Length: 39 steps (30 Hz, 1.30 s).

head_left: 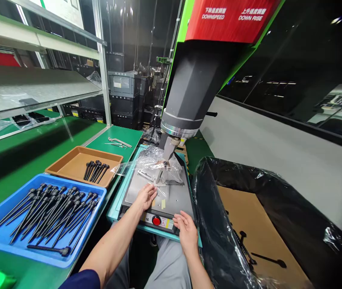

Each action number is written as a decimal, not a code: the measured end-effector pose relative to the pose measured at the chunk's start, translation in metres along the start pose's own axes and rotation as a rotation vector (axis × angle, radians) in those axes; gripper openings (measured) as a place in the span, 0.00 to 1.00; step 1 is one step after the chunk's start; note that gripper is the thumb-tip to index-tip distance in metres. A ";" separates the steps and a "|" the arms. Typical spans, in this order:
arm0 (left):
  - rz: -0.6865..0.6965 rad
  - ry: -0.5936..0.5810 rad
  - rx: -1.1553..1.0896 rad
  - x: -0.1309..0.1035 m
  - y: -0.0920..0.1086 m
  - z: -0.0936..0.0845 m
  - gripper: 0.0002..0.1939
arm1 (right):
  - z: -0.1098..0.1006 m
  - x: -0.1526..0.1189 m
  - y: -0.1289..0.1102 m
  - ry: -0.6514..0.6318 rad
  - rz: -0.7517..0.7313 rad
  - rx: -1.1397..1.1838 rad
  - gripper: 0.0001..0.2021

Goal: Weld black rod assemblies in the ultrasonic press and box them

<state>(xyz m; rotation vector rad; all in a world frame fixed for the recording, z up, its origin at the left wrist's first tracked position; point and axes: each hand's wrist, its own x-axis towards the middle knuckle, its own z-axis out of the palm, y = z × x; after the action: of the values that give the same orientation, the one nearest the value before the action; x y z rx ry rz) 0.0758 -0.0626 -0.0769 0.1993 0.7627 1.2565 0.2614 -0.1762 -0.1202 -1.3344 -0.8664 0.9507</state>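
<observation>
My left hand (pixel 146 196) is at the front of the press's metal base plate (pixel 133 188), just short of a small metal fixture (pixel 160 176). Its fingers are curled together, and whatever they may hold is hidden. Over the plate's front right corner, to the right of a red push button (pixel 156 220), my right hand (pixel 186 229) has its fingers loosely bent and apart, holding nothing I can see. The press's metal horn (pixel 169 149) points down at the fixture, and clear plastic film (pixel 149 158) drapes around both.
On the left bench, a blue tray (pixel 103 192) holds many black bolt-like rods (pixel 50 208); a brown tray (pixel 64 160) behind holds several more. A wrench (pixel 119 141) lies farther back. To the right stands a black-lined bin (pixel 216 224) with cardboard and a few rods inside.
</observation>
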 end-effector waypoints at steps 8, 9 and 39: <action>-0.050 -0.020 0.011 -0.010 0.005 0.012 0.08 | 0.043 -0.004 -0.009 -0.250 0.213 0.071 0.23; -0.039 -0.041 -0.003 -0.014 0.006 0.015 0.07 | 0.050 -0.004 -0.009 -0.325 0.257 0.048 0.22; 0.130 -0.262 -0.111 -0.039 0.043 0.061 0.07 | 0.110 0.129 -0.124 -0.050 -0.473 -0.292 0.23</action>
<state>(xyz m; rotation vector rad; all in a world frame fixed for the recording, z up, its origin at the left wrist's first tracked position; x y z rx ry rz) 0.0761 -0.0673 0.0073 0.3203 0.4593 1.3601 0.2173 -0.0150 0.0070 -1.2674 -1.3267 0.5009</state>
